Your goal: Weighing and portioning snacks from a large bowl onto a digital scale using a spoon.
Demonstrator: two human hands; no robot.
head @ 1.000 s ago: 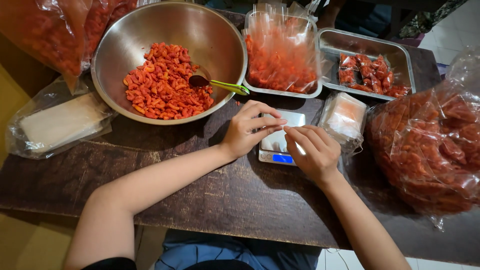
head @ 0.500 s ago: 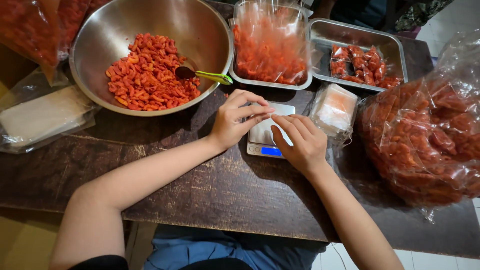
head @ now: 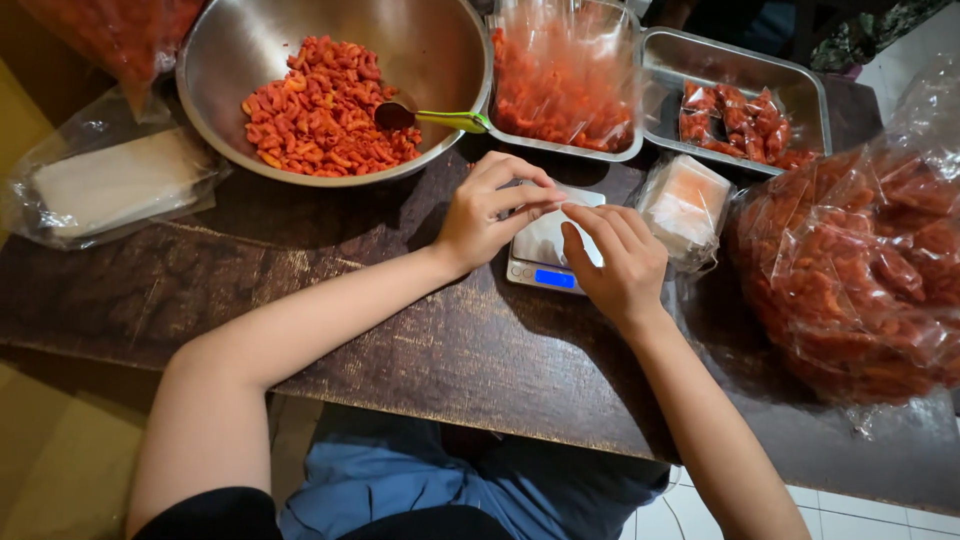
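Note:
My left hand (head: pixel 490 212) and my right hand (head: pixel 618 262) meet fingertip to fingertip above a small silver digital scale (head: pixel 540 262) with a blue display, on the dark wooden table (head: pixel 400 330). Between the fingertips they pinch a small thin clear plastic bag (head: pixel 568 200), which is hard to make out. Just behind my left hand stands a big steel bowl (head: pixel 440 60) of orange-red curled snacks (head: pixel 320 110). A spoon with a green handle (head: pixel 445 120) rests in it.
Behind the scale are a tray of filled clear bags (head: pixel 565 85) and a metal tray with small packed bags (head: pixel 745 110). A pack of small bags (head: pixel 685 205) lies right of my right hand. A large snack bag (head: pixel 860 270) is at right, a flat plastic pack (head: pixel 110 185) at left.
Both hands stay over the scale, and their fingertips have closed in on each other. The view has shifted slightly, so everything sits a little further left.

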